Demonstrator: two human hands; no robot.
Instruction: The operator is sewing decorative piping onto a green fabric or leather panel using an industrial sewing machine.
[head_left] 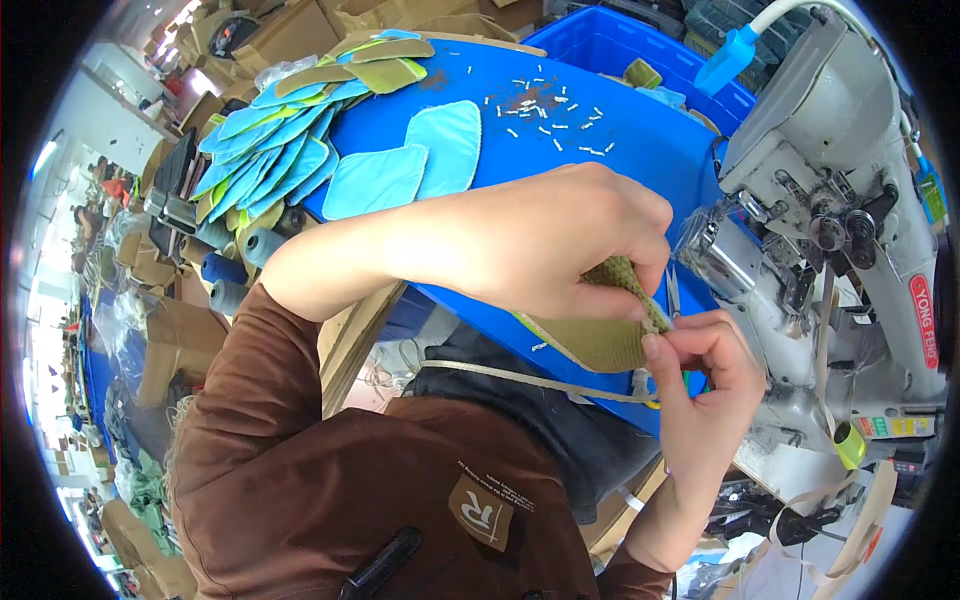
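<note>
Both of my hands are on an olive-green fabric piece (pixel 590 342), held over the near right part of the blue table. My left hand (pixel 592 235) reaches across from the left, its fingers closed on the folded upper part of the fabric. At the right edge, my right hand (pixel 708 385) pinches the fabric's seam between thumb and forefinger. The two hands' fingertips nearly meet there. Behind the fabric, a slim metal blade (pixel 673 290) shows, perhaps of scissors; the rest is hidden. A narrow beige strip (pixel 530 378) runs along the table's near edge.
Two light-blue fabric pads (pixel 376 181) lie beyond my left forearm, beside a heap of similar pads (pixel 275 150). Small white scraps (pixel 550 110) are scattered on the blue table (pixel 640 150). A grey sewing machine (pixel 825 130) stands right; a blue bin (pixel 590 40) is behind. Thread cones (pixel 263 246) stand left.
</note>
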